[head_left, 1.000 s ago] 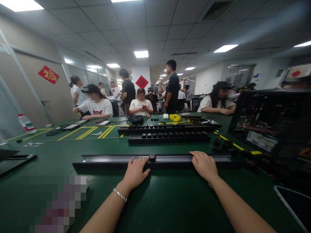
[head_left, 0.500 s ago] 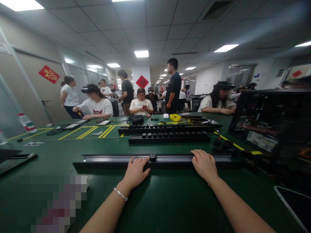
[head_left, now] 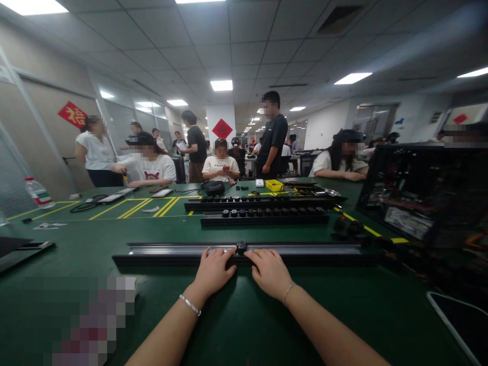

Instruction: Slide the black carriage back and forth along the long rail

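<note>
Rail [head_left: 305, 250], long and dark, is laid across the green tabletop [head_left: 244, 315] just before the person. A small black slider [head_left: 240, 247] is seated at its middle. The left hand [head_left: 213, 270] is laid flat on the rail left of the slider, fingers spread and gripping nothing. The right hand [head_left: 270, 272] is laid flat just right of it, fingers likewise loose. Two black strips [head_left: 263, 217] are seen farther back, a yellow box [head_left: 275, 185] beyond them.
</note>
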`<state>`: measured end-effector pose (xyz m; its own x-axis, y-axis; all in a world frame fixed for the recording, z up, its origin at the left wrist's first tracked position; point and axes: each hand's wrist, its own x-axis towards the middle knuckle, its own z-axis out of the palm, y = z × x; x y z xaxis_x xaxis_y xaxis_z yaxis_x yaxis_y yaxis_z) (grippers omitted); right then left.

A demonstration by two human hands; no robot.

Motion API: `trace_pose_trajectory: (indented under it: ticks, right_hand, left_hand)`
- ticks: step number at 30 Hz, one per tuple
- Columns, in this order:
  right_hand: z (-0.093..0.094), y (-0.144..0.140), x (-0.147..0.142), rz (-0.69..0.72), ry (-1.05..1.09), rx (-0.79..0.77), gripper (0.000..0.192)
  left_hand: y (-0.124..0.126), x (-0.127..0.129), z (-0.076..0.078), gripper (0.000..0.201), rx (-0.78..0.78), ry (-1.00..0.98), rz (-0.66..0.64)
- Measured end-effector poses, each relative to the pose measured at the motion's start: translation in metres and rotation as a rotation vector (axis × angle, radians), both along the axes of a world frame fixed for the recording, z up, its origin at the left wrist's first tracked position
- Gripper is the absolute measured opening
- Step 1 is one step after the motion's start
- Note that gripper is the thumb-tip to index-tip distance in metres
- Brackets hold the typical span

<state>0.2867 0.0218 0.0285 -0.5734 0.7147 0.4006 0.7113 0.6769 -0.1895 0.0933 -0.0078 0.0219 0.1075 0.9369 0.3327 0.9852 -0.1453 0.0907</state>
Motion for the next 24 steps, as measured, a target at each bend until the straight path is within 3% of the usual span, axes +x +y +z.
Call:
trace_pose_trajectory:
  ticks: [11, 24]
  right_hand:
    - [-0.0042, 0.0005, -0.0094, -0.083, -0.044, 0.001, 0.038]
    - [-0.0068, 0.0045, -0.0084, -0.077, -0.067, 0.001, 0.041]
  left_hand:
    - [0.0013, 0.0008, -0.0026, 0.046, 0.016, 0.031, 0.006]
    - [-0.0009, 0.0029, -0.0018, 0.058, -0.028, 0.078, 0.021]
